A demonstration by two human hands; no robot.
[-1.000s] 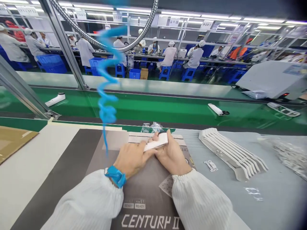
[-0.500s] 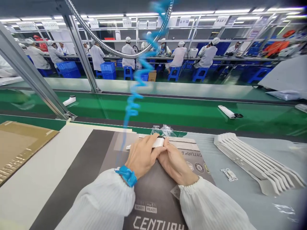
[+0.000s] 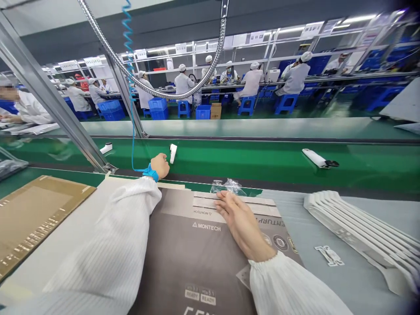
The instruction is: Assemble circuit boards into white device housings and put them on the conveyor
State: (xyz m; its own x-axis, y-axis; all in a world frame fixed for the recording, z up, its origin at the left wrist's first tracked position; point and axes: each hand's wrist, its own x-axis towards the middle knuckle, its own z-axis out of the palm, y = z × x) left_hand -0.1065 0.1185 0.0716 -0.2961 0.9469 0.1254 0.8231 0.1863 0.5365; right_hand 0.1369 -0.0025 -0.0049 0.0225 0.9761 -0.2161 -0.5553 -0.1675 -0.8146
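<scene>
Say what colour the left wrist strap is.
Bright blue: the wrist strap shows best in the head view.

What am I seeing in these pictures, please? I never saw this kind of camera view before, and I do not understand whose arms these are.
The picture comes from a camera worn on a person's head, so these arms are that person's own. The left hand, with a blue wrist strap, reaches over a green conveyor belt, beside a small white object; I cannot tell if it holds it. The right hand lies flat on a printed MONTECH carton, holding nothing. Stacked white ribbed parts lie to its right.
</scene>
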